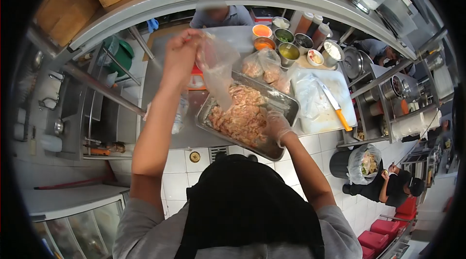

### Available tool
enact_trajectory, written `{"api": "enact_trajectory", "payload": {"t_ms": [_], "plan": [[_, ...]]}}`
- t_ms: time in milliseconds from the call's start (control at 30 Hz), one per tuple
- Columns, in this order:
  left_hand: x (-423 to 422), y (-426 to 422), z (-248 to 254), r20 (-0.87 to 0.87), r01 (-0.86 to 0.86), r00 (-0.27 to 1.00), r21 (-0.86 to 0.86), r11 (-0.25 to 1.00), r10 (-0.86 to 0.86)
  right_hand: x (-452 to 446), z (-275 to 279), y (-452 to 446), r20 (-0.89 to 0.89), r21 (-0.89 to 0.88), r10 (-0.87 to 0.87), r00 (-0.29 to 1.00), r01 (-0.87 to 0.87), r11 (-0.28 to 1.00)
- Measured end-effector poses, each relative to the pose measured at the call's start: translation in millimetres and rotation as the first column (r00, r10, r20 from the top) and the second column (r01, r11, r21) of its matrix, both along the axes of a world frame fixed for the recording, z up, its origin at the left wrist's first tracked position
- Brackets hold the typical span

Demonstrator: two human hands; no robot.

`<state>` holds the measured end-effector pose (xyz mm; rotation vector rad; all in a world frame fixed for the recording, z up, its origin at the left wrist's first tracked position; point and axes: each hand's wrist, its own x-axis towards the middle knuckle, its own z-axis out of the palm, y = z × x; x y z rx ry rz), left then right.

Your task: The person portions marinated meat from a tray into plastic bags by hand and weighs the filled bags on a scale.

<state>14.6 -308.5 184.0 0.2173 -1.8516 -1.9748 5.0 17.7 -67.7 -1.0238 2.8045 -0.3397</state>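
Observation:
My left hand is raised above the table, its fingers closed on the top of a clear plastic bag. The bag hangs down to the edge of a metal tray, which holds pale pink chopped raw meat. My right hand, in a clear plastic glove, is at the tray's right end, touching the meat. The glove and meat partly hide its fingers, so their grip cannot be made out. Filled plastic bags of meat lie just behind the tray. Under the hanging bag shows part of a red-and-white scale.
A knife with an orange handle lies on a white cutting board at the right. Ingredient containers and sauce bottles stand at the back. One person is across the table; another is at the far right.

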Motion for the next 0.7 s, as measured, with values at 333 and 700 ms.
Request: {"api": "enact_trajectory", "payload": {"t_ms": [333, 700], "plan": [[-64, -72, 5, -0.12, 0.001, 0.993, -0.006, 1.0, -0.001, 7, 24, -15, 0.21, 0.187, -0.271, 0.939, 0.233, 0.954], [-101, -111, -53, -0.044, -0.152, 0.988, -0.247, 0.957, 0.146, 18, -45, 0, -0.025, 0.133, -0.257, 0.966, 0.258, 0.957]]}}
